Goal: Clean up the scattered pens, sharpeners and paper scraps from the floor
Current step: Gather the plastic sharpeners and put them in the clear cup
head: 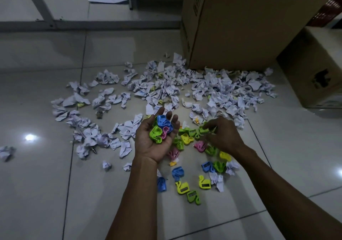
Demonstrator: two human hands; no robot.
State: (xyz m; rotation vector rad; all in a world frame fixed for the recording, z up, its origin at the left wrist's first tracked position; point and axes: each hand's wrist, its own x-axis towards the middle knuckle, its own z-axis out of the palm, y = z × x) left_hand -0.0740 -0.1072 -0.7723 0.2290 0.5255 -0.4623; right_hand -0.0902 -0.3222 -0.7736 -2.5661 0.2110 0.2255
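Left hand (157, 138) cups several sharpeners (162, 128), fingers half curled; right hand (222, 134) pinches a green sharpener (204, 128) off the floor (37, 184). Early stage: loose sharpeners (185, 188) at 6 o'clock, paper scraps (166, 88) at 12 untouched.

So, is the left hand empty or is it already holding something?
Holding. The left hand lies palm up, cupped around a blue sharpener, a green sharpener and a pink sharpener.
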